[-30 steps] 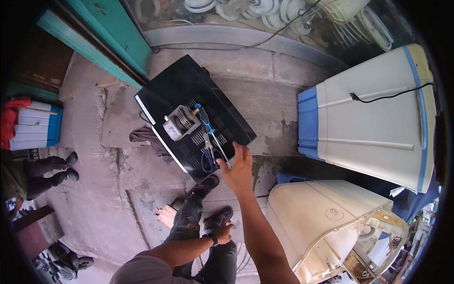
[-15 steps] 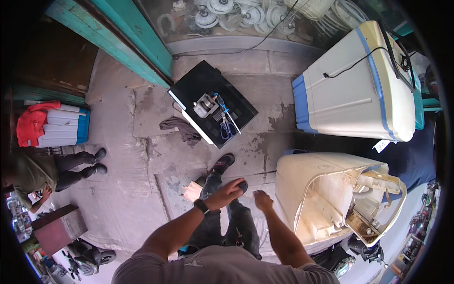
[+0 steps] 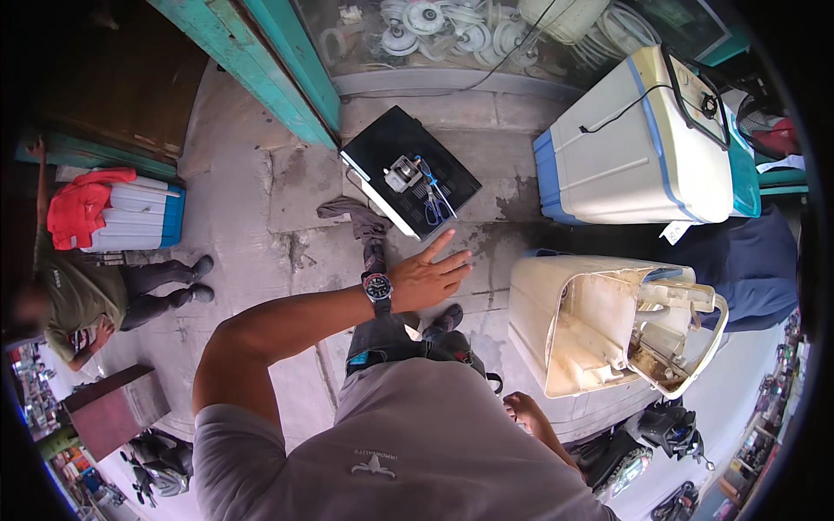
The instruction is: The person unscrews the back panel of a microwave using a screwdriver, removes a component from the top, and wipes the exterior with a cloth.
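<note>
My left hand point(image 3: 430, 282), wearing a black wristwatch point(image 3: 378, 289), reaches forward with its fingers spread and holds nothing. Just beyond its fingertips lies a black box point(image 3: 387, 130) with a pale front side. On top of the box are a grey metal part point(image 3: 403, 174), a screwdriver point(image 3: 426, 167) with a blue handle, and scissors point(image 3: 434, 211) with dark blue handles. A dark rag point(image 3: 356, 211) lies on the floor against the box. Low beside my right hip, my right hand point(image 3: 519, 408) has its fingers curled in; anything inside them is hidden.
To the right stand a white washing machine point(image 3: 625, 148) with a blue base and an opened, yellowed machine casing point(image 3: 556, 330). A teal post point(image 3: 287, 69) rises at the back left. Another person point(image 3: 87, 282) is at the far left, near a brown box point(image 3: 117, 408). Motorbikes are behind me.
My left hand has stretched forward toward the black box, its fingers spreading. My right hand has drawn back to my hip. My torso fills more of the view, and the view has shifted.
</note>
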`<state>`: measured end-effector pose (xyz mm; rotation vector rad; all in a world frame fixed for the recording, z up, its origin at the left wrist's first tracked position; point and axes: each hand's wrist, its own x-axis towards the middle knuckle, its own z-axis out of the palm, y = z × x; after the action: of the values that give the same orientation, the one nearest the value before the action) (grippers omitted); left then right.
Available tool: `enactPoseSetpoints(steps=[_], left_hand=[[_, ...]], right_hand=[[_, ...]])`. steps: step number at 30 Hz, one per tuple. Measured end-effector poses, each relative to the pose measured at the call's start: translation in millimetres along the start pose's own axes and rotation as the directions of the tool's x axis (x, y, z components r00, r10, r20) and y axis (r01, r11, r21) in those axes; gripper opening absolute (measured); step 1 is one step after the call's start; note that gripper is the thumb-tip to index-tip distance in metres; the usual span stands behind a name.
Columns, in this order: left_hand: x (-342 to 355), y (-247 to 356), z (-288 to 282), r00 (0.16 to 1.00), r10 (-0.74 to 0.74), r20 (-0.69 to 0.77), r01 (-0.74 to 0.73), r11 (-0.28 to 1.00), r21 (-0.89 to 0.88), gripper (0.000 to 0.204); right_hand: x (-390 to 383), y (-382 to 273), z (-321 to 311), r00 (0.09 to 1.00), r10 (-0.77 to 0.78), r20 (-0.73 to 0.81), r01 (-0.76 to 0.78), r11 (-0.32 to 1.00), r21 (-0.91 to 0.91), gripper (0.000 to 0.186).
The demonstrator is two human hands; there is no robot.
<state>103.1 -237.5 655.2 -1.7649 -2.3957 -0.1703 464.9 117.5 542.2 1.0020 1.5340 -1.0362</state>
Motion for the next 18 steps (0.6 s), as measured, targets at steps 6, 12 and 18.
enactPoseSetpoints(steps=[6,12,18], left_hand=[[-41.9,-45.8,33.7,0.987,-0.096,0.131,0.127,0.959,-0.254,0.012],[-126.2,-92.2,96.1,0.901,-0.11,0.419,0.282,0.884,-0.374,0.014],[-158.5,-132.0,100.8,0.632,-0.132,0.764,0.365,0.92,-0.144,0.034]], right_hand=[[-33.2,-1.2,63.1,0.951,-0.292,0.104,0.306,0.94,-0.154,0.022],[-69.7,-12.1,159.7,1.0,0.018,0.026,-0.022,0.981,0.192,0.036],[-141.1,-102.2,179.6,0.92,0.376,0.112,-0.391,0.854,0.342,0.036]])
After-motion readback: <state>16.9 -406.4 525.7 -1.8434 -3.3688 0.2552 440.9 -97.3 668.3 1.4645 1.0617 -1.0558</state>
